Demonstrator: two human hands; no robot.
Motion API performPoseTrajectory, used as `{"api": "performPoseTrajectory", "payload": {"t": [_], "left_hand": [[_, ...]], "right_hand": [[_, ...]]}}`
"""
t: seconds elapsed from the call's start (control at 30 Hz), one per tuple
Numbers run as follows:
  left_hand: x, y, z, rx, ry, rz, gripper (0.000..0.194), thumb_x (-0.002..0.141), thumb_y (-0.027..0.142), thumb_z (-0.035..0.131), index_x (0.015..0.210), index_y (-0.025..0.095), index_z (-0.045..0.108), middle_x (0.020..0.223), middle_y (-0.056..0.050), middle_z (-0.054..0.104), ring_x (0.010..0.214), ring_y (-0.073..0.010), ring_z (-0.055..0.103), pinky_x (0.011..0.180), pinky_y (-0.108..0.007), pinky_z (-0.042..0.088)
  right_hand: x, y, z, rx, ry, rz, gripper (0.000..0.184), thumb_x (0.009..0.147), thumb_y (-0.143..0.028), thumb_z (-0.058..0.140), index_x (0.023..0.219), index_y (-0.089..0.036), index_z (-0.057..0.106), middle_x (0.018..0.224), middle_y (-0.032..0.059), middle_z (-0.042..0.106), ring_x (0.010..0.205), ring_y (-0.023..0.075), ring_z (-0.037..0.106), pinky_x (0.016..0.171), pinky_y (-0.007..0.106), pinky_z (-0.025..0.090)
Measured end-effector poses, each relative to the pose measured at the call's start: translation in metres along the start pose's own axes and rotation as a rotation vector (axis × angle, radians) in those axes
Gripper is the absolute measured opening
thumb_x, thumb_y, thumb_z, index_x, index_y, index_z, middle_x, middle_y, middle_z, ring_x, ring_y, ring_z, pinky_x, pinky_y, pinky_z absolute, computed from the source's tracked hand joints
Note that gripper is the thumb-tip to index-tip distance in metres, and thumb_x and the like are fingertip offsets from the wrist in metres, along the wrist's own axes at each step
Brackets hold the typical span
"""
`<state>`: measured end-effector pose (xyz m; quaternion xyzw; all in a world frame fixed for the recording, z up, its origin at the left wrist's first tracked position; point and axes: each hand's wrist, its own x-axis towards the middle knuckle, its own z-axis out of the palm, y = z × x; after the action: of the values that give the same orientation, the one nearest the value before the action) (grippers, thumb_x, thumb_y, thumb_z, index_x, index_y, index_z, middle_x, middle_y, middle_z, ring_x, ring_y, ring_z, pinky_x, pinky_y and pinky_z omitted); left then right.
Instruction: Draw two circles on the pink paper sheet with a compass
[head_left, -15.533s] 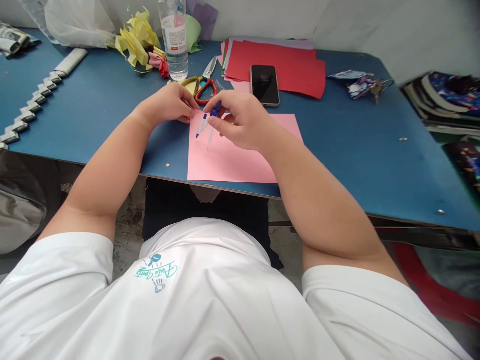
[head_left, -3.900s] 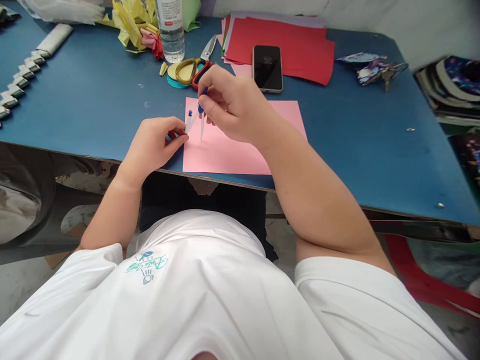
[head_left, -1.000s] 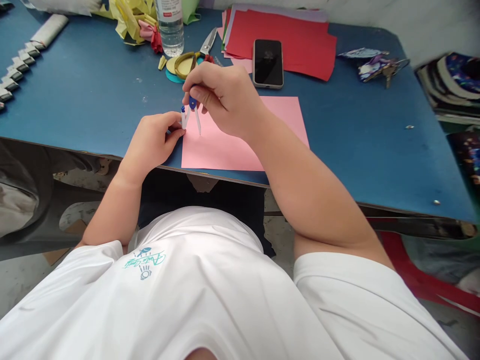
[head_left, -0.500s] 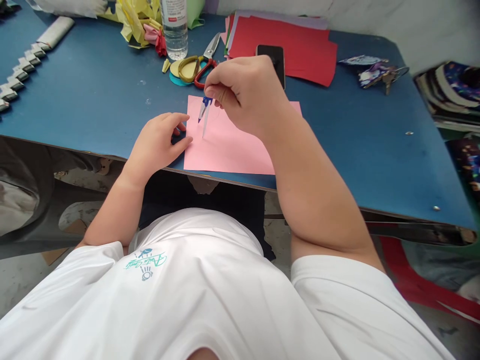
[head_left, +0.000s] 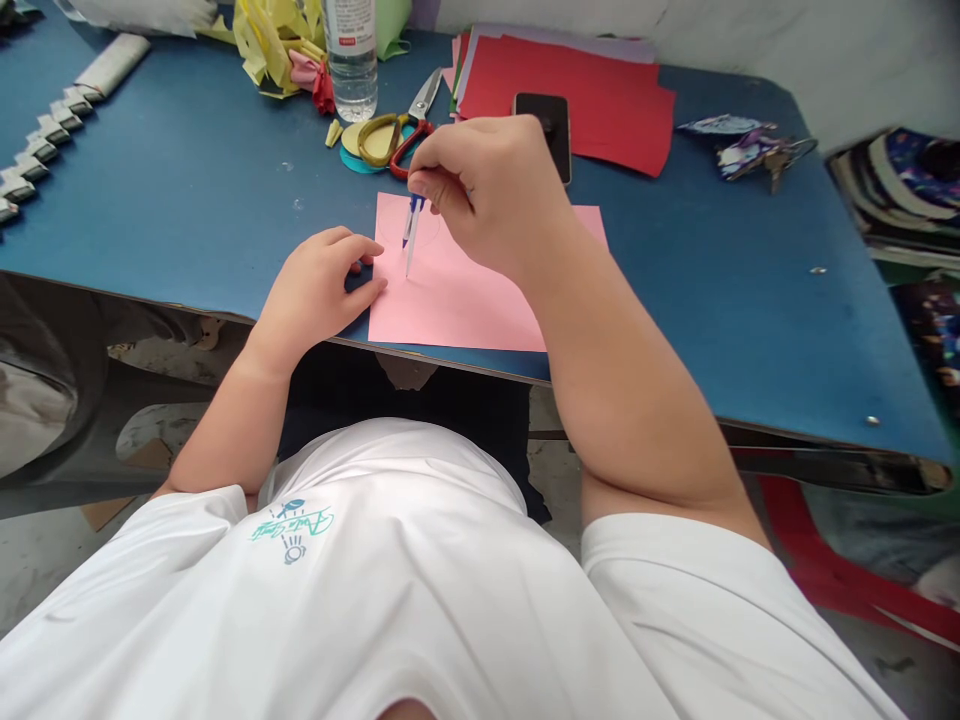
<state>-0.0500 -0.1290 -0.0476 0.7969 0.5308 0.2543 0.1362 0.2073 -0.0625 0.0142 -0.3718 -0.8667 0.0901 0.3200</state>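
A pink sheet of paper (head_left: pixel 465 300) lies near the table's front edge. My right hand (head_left: pixel 487 185) pinches the top of a blue and white drawing compass (head_left: pixel 411 235), whose legs point down at the paper's left half. A faint curved pencil line shows on the sheet near its upper left, partly behind the compass. My left hand (head_left: pixel 322 275) rests at the sheet's left edge with thumb and fingers apart, holding nothing; its fingertips touch or nearly touch the paper.
Scissors (head_left: pixel 397 138) lie on yellow and blue paper circles behind the sheet. A water bottle (head_left: pixel 354 75), crumpled yellow paper (head_left: pixel 277 50), red sheets (head_left: pixel 562 95) and a phone (head_left: pixel 551 125) stand farther back. Keys (head_left: pixel 776 160) are at right, a folded paper strip (head_left: pixel 56 125) at left.
The compass has turned in my right hand, so its pencil leg sits closer to the other leg in view. My left hand has stayed nearly still.
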Motion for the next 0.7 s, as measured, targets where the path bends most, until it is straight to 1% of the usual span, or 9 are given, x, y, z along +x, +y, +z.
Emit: {"api": "performPoseTrajectory", "payload": {"t": [0.1, 0.17, 0.23, 0.3, 0.37, 0.47, 0.57, 0.63, 0.7], "left_hand": [[0.001, -0.001, 0.001, -0.003, 0.021, 0.001, 0.036, 0.106, 0.032, 0.079, 0.141, 0.026, 0.085, 0.131, -0.014, 0.084, 0.121, -0.0355, 0.083, 0.116, -0.055, 0.070], [0.001, -0.003, 0.002, -0.011, 0.041, -0.003, 0.040, 0.105, 0.032, 0.080, 0.144, 0.027, 0.083, 0.132, -0.013, 0.084, 0.118, -0.0339, 0.083, 0.116, -0.054, 0.071], [0.001, -0.006, 0.002, -0.025, 0.066, -0.009, 0.040, 0.106, 0.032, 0.078, 0.145, 0.029, 0.082, 0.134, -0.012, 0.085, 0.115, -0.0330, 0.083, 0.115, -0.053, 0.071], [0.001, -0.008, 0.002, -0.040, 0.102, -0.011, 0.036, 0.109, 0.032, 0.073, 0.143, 0.032, 0.082, 0.135, -0.011, 0.085, 0.119, -0.0342, 0.084, 0.116, -0.054, 0.071], [0.001, -0.009, 0.003, -0.055, 0.141, -0.010, 0.033, 0.112, 0.034, 0.068, 0.142, 0.033, 0.083, 0.135, -0.012, 0.085, 0.125, -0.0362, 0.083, 0.118, -0.055, 0.069], [-0.002, -0.006, 0.002, -0.060, 0.165, -0.016, 0.034, 0.114, 0.038, 0.065, 0.143, 0.033, 0.082, 0.137, -0.012, 0.085, 0.127, -0.0364, 0.082, 0.117, -0.055, 0.070], [-0.005, 0.001, -0.001, -0.042, 0.137, -0.026, 0.037, 0.114, 0.042, 0.063, 0.146, 0.034, 0.081, 0.138, -0.012, 0.085, 0.125, -0.0349, 0.082, 0.113, -0.053, 0.071], [-0.006, 0.005, -0.003, -0.032, 0.104, -0.026, 0.040, 0.114, 0.043, 0.063, 0.148, 0.035, 0.081, 0.137, -0.011, 0.085, 0.125, -0.0345, 0.082, 0.113, -0.054, 0.072], [-0.006, 0.006, -0.004, -0.031, 0.078, -0.018, 0.042, 0.113, 0.045, 0.065, 0.151, 0.035, 0.081, 0.135, -0.011, 0.086, 0.124, -0.0348, 0.082, 0.114, -0.055, 0.072]], "right_hand": [[-0.002, -0.001, 0.001, 0.053, 0.014, -0.040, 0.024, 0.113, -0.045, 0.061, 0.093, -0.040, 0.072, 0.104, 0.0082, 0.089, 0.099, 0.0368, 0.080, 0.099, 0.054, 0.058], [-0.004, -0.005, 0.000, 0.086, -0.009, -0.041, 0.024, 0.116, -0.036, 0.059, 0.096, -0.036, 0.072, 0.099, 0.0063, 0.087, 0.095, 0.0313, 0.080, 0.099, 0.048, 0.059], [-0.006, -0.009, -0.002, 0.115, -0.055, -0.014, 0.022, 0.117, -0.027, 0.060, 0.100, -0.034, 0.073, 0.100, 0.0037, 0.087, 0.094, 0.0253, 0.082, 0.097, 0.041, 0.060], [-0.007, -0.011, -0.002, 0.162, -0.085, 0.016, 0.019, 0.114, -0.021, 0.063, 0.102, -0.034, 0.073, 0.105, 0.0013, 0.089, 0.094, 0.0228, 0.083, 0.094, 0.037, 0.061], [-0.008, -0.010, 0.000, 0.231, -0.072, 0.014, 0.019, 0.110, -0.020, 0.067, 0.101, -0.035, 0.073, 0.109, -0.0004, 0.090, 0.093, 0.0245, 0.084, 0.091, 0.039, 0.063], [-0.007, -0.009, 0.004, 0.303, -0.041, -0.041, 0.018, 0.107, -0.023, 0.068, 0.096, -0.037, 0.072, 0.104, -0.0003, 0.088, 0.089, 0.0280, 0.085, 0.090, 0.043, 0.063], [-0.008, -0.011, 0.004, 0.280, -0.009, -0.053, 0.017, 0.105, -0.026, 0.069, 0.092, -0.037, 0.072, 0.095, 0.0014, 0.085, 0.087, 0.0300, 0.084, 0.093, 0.046, 0.063], [-0.008, -0.015, 0.002, 0.241, -0.012, -0.028, 0.016, 0.105, -0.028, 0.070, 0.092, -0.037, 0.072, 0.092, 0.0028, 0.084, 0.089, 0.0311, 0.084, 0.096, 0.047, 0.063], [-0.009, -0.017, 0.000, 0.213, -0.019, 0.005, 0.016, 0.105, -0.028, 0.069, 0.091, -0.036, 0.072, 0.089, 0.0033, 0.083, 0.088, 0.0311, 0.083, 0.095, 0.047, 0.063]]}}
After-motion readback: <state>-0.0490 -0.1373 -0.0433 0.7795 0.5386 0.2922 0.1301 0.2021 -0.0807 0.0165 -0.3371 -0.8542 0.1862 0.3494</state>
